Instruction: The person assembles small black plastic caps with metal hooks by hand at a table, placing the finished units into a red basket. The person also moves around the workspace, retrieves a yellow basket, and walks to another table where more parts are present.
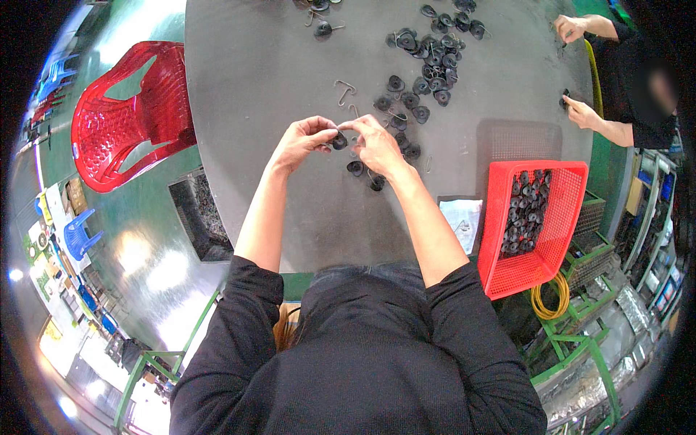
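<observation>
Black round part (338, 140) sits pinched between left hand (303, 141) and right hand (376, 143), both closed on it; at four o'clock, a red basket (500, 217) holds more black parts (525, 210)

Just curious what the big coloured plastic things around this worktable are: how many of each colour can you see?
Red chair: 1
Red basket: 1
Blue chair: 1
Total: 3, counting only those clearly seen; stacked ones at the far left rim are too small to tell.
</observation>
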`<state>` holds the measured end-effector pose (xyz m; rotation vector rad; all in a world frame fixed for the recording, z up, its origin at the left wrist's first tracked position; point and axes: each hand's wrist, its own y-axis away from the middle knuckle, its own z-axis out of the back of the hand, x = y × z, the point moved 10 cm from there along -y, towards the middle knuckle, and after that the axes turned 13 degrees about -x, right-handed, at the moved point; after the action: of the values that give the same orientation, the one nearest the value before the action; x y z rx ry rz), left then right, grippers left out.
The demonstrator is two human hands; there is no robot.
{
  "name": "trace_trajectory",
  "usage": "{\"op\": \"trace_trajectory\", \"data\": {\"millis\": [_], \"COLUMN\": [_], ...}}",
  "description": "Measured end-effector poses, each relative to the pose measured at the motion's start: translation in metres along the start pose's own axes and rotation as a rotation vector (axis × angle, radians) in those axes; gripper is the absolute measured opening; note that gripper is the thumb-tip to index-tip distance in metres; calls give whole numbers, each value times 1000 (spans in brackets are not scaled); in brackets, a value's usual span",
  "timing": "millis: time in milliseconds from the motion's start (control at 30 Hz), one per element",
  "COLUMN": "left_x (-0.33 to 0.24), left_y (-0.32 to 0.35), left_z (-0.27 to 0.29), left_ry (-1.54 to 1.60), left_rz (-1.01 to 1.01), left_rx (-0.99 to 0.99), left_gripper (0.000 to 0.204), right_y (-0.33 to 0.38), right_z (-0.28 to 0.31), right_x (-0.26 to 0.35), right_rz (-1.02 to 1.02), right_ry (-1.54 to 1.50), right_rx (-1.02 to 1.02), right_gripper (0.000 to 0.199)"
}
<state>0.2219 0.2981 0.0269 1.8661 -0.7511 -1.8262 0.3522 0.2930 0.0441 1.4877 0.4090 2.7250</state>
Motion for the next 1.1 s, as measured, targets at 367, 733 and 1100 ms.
{"op": "trace_trajectory", "data": {"millis": [367,733,1100], "left_x": [-46,-34,7], "left_y": [20,31,6], "left_z": [-1,-18,16], "left_ry": [-94,-190,-562], "left_rz": [-215,-229,-236], "left_rx": [27,-11,-211], "left_gripper": [13,13,17], "right_y": [7,29,45], "right_z": [9,37,43], "right_x": [17,-20,-95], "right_rz": [-143,-537,-743], "right_ry": [-313,-812,-332], "right_rx": [38,-272,-139], "right_gripper": [22,17,14]}}
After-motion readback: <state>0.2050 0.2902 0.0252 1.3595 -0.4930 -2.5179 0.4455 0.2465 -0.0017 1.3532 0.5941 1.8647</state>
